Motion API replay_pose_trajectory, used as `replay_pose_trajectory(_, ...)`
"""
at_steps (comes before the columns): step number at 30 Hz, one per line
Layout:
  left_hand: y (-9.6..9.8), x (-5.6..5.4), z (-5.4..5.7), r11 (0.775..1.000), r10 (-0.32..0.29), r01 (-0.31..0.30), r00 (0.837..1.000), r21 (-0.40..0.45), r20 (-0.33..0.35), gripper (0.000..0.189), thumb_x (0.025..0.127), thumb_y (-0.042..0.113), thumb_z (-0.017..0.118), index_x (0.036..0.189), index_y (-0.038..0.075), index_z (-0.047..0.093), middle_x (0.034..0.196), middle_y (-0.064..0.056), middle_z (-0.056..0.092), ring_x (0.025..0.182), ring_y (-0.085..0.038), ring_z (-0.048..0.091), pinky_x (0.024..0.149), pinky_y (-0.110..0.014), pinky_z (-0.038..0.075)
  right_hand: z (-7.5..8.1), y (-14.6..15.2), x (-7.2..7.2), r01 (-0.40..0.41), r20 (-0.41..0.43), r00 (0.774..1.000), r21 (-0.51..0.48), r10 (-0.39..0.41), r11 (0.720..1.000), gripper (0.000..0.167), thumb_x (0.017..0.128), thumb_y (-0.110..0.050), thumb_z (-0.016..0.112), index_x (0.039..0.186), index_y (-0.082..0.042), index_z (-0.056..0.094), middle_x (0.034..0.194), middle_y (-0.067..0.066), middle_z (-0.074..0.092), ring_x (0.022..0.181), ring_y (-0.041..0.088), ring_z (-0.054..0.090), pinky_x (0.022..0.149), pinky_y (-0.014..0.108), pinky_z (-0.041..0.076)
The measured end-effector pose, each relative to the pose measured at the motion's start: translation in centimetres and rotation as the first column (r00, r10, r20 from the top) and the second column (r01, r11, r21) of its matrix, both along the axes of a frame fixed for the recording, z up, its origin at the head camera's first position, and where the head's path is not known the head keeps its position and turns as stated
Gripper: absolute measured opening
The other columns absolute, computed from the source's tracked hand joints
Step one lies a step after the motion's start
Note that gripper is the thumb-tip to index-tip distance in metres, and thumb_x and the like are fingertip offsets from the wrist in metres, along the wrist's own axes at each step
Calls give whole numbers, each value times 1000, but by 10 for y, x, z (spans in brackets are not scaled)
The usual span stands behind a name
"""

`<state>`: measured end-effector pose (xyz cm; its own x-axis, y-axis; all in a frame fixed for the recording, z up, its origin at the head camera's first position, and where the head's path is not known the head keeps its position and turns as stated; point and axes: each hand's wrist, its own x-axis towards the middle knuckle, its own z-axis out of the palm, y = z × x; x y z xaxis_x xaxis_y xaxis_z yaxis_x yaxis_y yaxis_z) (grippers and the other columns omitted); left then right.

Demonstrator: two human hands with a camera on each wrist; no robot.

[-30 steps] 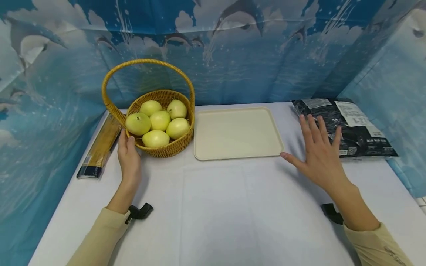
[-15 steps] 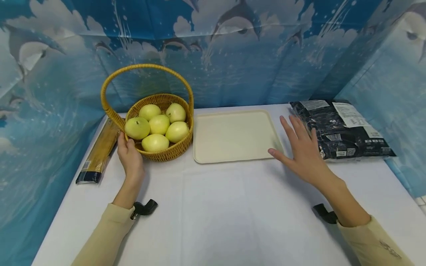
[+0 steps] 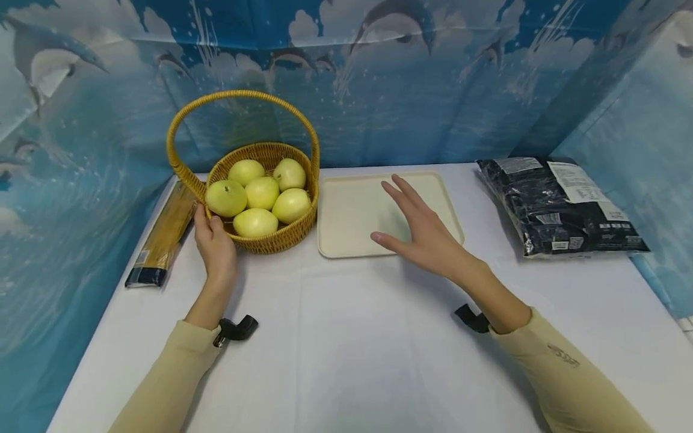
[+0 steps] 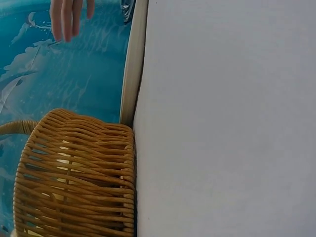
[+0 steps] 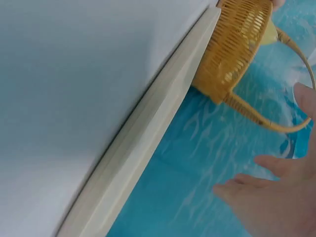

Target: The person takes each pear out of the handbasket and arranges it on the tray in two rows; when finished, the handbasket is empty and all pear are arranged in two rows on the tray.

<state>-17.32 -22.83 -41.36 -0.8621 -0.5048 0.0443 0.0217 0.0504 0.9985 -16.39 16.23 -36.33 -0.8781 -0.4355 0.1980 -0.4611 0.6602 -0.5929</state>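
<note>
A wicker basket with a tall arched handle stands at the back left of the table, also seen as woven basket wall in the left wrist view. Several round yellow-green fruits lie inside it. My left hand touches the basket's near left side, fingers and thumb extended at the rim. My right hand is over the right part of a cream rectangular tray, fingers spread and nothing in them. In the right wrist view the right hand shows beyond the tray's edge, pointing toward the basket.
A clear-wrapped, golden-brown flat package lies left of the basket. At the back right rests a black plastic parcel with white labels. A blue dolphin-print curtain hangs behind the white-covered table.
My right hand has moved left from beside the black parcel to over the tray. My left hand stays at the basket, and the basket and fruits keep their places.
</note>
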Motion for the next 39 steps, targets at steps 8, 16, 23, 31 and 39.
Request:
replay_pose_trajectory(8,0,2,-1,998,-14,13,1000,-56,-17,57,116,22,30,170,15,14,177,0,17,160,-7,16,129,-21,19,0,-58,-22,-120,8,993,-81,121,989,90,98,-51,71,170,-27,22,177,-4,15,162,25,21,125,63,29)
replay_pose_trajectory(16,-10,6,5,996,0,0,1000,-93,-2,56,116,23,29,170,17,15,176,3,18,159,-4,16,129,-20,18,4,-119,-35,-203,26,978,-131,208,970,89,99,-49,71,170,-22,23,176,2,21,163,22,20,129,56,27)
replay_pose_trajectory(23,-2,0,1,997,-4,4,1000,-81,-1,56,116,17,27,170,12,14,177,-3,18,161,-10,16,130,-24,18,11,-142,-41,-196,-15,980,-165,196,967,86,99,-46,71,168,-19,27,174,2,28,160,23,26,128,51,30)
replay_pose_trajectory(31,5,2,-3,994,-21,21,1000,-107,-6,56,116,23,30,170,15,17,175,2,21,159,-4,19,130,-23,19,17,-172,-51,-157,30,986,-206,167,966,83,98,-50,71,167,-24,32,170,-2,37,153,25,41,123,51,39)
replay_pose_trajectory(39,-2,3,1,994,-19,19,1000,-112,4,57,116,24,29,170,16,14,176,3,18,159,-4,16,129,-21,18,21,-207,-65,-173,113,969,-325,220,930,87,95,-50,75,166,-21,33,168,-3,39,151,22,44,120,39,44)
